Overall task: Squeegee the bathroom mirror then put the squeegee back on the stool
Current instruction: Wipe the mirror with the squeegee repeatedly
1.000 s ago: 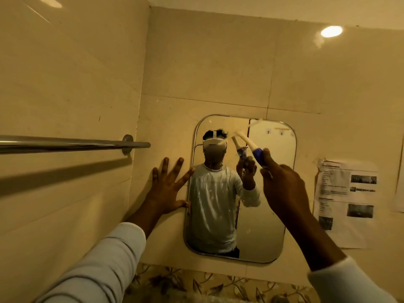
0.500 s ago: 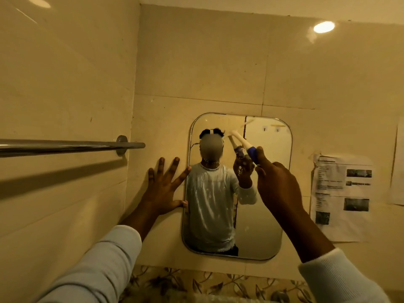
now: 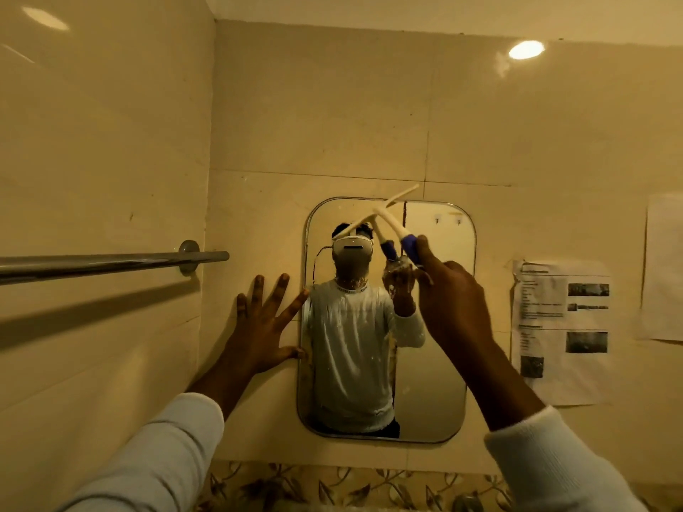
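Head camera: our right hand (image 3: 449, 293) grips the squeegee (image 3: 384, 212) by its blue handle, with the blade tilted across the top of the mirror (image 3: 436, 364). Our left hand (image 3: 258, 327) lies flat on the wall tile (image 3: 251, 223) beside the mirror, fingers spread and holding nothing.

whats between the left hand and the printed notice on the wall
In the head view, the mirror fills that stretch; the right hand holds the squeegee up in front of its upper part. Bare tile separates mirror and printed notice.
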`<state>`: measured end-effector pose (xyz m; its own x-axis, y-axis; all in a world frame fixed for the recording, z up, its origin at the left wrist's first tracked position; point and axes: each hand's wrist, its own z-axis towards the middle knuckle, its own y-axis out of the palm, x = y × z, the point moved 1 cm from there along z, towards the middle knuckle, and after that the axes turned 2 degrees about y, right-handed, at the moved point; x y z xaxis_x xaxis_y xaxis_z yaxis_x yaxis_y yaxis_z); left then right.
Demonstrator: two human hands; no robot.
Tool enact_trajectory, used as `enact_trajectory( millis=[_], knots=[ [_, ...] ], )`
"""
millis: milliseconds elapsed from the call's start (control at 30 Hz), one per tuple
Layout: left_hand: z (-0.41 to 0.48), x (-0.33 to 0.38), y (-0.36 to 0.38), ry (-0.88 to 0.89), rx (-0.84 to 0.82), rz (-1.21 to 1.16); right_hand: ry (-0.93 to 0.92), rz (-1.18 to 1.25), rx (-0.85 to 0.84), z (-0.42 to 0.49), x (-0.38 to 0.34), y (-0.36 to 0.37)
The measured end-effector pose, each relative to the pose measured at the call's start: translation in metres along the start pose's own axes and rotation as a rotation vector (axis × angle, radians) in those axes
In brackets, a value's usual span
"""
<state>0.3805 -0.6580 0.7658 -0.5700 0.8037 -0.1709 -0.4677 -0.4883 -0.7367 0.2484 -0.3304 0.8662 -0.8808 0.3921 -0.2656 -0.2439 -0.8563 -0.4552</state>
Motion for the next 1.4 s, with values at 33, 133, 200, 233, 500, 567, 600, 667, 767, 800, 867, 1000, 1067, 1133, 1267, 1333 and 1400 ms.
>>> enact_trajectory(
  millis=[33,133,200,233,500,567,600,667,767,800,867,1000,1067,1133,1267,1333,1400],
  knots=[
    [0.000,-0.001,0.001,-0.004,-0.002,0.002,-0.008,-0.012,-0.016,0.006,-0.005,0.003],
    [0.001,-0.001,0.002,-0.001,0.010,0.006,0.003,-0.035,-0.032,0.014,-0.005,0.012],
    [0.002,0.000,0.001,-0.001,0.005,0.003,0.029,-0.052,-0.038,0.010,0.001,0.010],
    [0.001,0.001,0.000,0.000,-0.003,0.001,0.040,-0.060,-0.035,0.006,0.005,0.007],
    [-0.001,0.004,-0.006,-0.017,-0.053,0.010,0.001,-0.003,0.037,0.015,-0.006,0.011],
    [-0.001,0.005,-0.007,-0.024,-0.064,0.001,-0.056,-0.009,0.036,0.030,-0.015,0.022],
    [0.000,0.006,-0.008,-0.027,-0.068,-0.001,-0.079,-0.019,0.033,0.037,-0.020,0.027],
    [0.000,0.006,-0.008,-0.032,-0.071,0.003,-0.116,-0.059,0.039,0.046,-0.027,0.035],
    [0.000,0.005,-0.007,-0.031,-0.066,0.003,-0.104,-0.094,0.024,0.049,-0.024,0.039],
    [0.000,0.004,-0.006,-0.029,-0.062,0.003,-0.087,-0.100,0.016,0.048,-0.020,0.038],
    [0.001,0.004,-0.005,-0.022,-0.048,0.002,-0.054,-0.119,0.008,0.044,-0.012,0.034],
    [0.000,0.003,-0.003,-0.019,-0.026,0.010,-0.008,-0.128,-0.010,0.027,-0.007,0.009],
    [0.000,0.003,-0.003,-0.016,-0.020,0.000,0.017,-0.138,-0.004,0.018,-0.007,-0.007],
    [0.000,0.004,-0.004,-0.022,-0.033,0.001,0.043,-0.151,-0.007,0.013,-0.006,-0.019],
    [0.000,0.004,-0.004,-0.024,-0.022,-0.008,0.010,-0.124,0.006,0.024,-0.011,-0.015],
    [0.000,0.003,-0.003,-0.022,-0.027,-0.002,-0.043,-0.117,-0.005,0.033,-0.015,0.000],
    [0.000,0.003,-0.002,-0.023,-0.038,-0.005,-0.084,-0.123,-0.018,0.037,-0.017,0.017]
  ],
)
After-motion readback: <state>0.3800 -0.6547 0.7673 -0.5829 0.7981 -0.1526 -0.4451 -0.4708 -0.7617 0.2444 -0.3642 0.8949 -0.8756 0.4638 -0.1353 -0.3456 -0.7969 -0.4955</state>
